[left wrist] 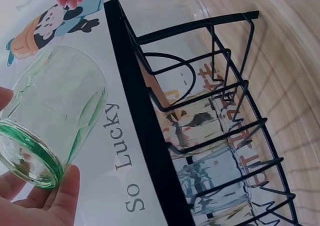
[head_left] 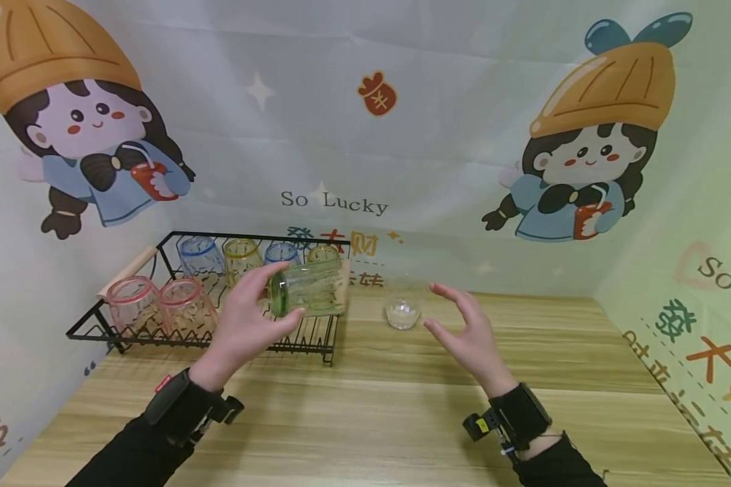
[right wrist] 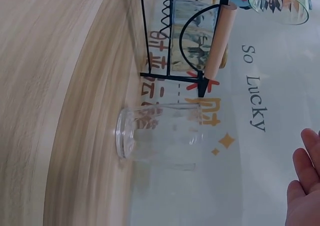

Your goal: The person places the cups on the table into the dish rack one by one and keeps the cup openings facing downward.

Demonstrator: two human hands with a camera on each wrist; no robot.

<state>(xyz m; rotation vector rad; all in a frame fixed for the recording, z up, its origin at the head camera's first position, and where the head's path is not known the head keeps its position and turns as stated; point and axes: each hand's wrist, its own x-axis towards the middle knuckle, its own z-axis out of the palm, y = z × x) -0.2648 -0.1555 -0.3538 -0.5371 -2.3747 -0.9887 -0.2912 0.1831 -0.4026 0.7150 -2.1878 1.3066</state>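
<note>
My left hand (head_left: pixel 250 314) grips a green-tinted drinking glass (head_left: pixel 311 289) round its thick base. The glass lies almost on its side over the right part of the black wire rack (head_left: pixel 298 349), its mouth pointing right. In the left wrist view, thumb and fingers hold the green base ring (left wrist: pixel 35 148). A clear glass (head_left: pixel 402 312) stands upright on the table, right of the rack. Just to its right is my right hand (head_left: pixel 472 341), thumb and fingers spread apart with nothing between them. The right wrist view shows that clear glass (right wrist: pixel 162 136) apart from the fingers (right wrist: pixel 306 168).
Two pink glasses (head_left: pixel 185 308) stand upside down at the rack's front left. Blue glasses (head_left: pixel 201 256) and yellow glasses (head_left: pixel 241 260) line its back. Wooden handles (head_left: pixel 128 270) sit at the rack's ends. A printed cloth backdrop (head_left: pixel 451 169) encloses the wood-grain table (head_left: pixel 371 419).
</note>
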